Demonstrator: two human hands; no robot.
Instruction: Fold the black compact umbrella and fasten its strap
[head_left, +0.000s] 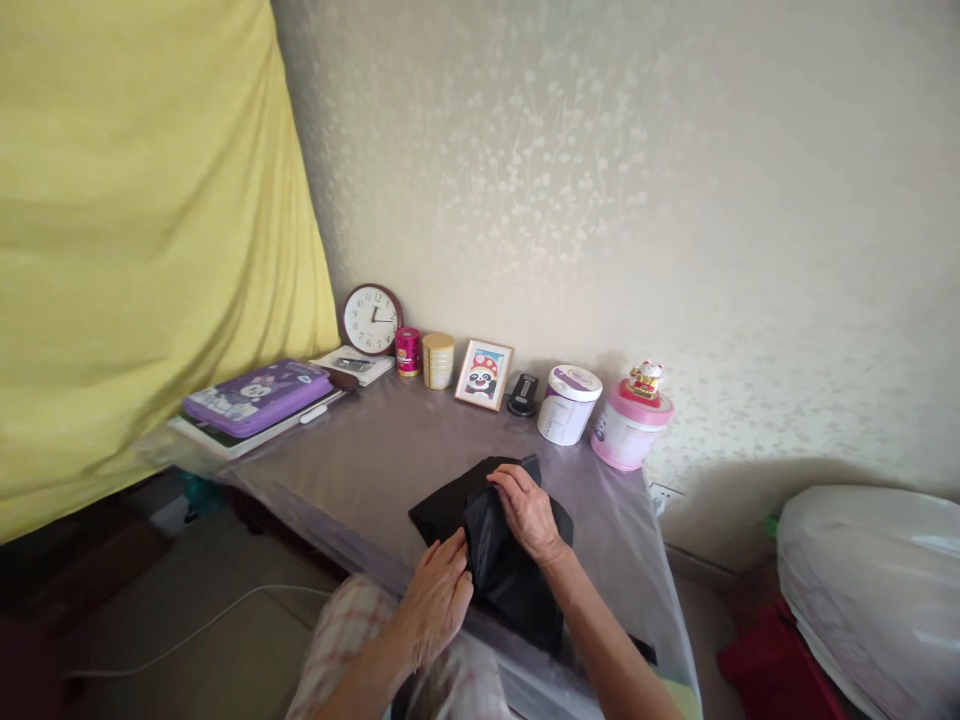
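A piece of thin, slightly shiny black fabric [510, 570] lies bunched and partly folded on the near part of the table; its exact kind cannot be made out. My right hand [525, 510] pinches a raised fold at its top, thumb and fingertips together. Lower down, my left hand [439, 590] holds the left edge of the same fabric, fingers close together and the fingertips partly hidden by the fold. Under my right forearm, a short black strip [643, 650] sticks out at the right; whether it belongs to the fabric is hidden.
A plastic-covered table [360, 450] stands against the wall. Along its back are a clock [373, 318], two small cans, a picture frame [484, 375], a white tub [570, 405] and a pink tub [631, 428] with a figurine. A purple case [257, 396] lies left, near a yellow curtain.
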